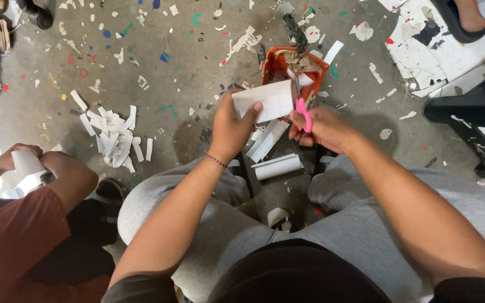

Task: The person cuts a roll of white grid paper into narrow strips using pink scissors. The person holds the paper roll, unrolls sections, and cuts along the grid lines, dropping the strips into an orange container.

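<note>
White sheet [270,100] pinched in left hand [231,126], above knees; right hand [324,128] clamped on pink scissors [302,109], blades at sheet's edge. Orange tub [279,63] behind, paper roll [279,166] below, cut strips [113,137] w/ co-worker's arm [65,174] at left.

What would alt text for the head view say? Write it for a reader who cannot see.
Seen from above, a seated person's left hand holds a white sheet while the right hand cuts it with pink-handled scissors over an orange container. A pile of white strips lies on the paint-flecked floor.
</note>
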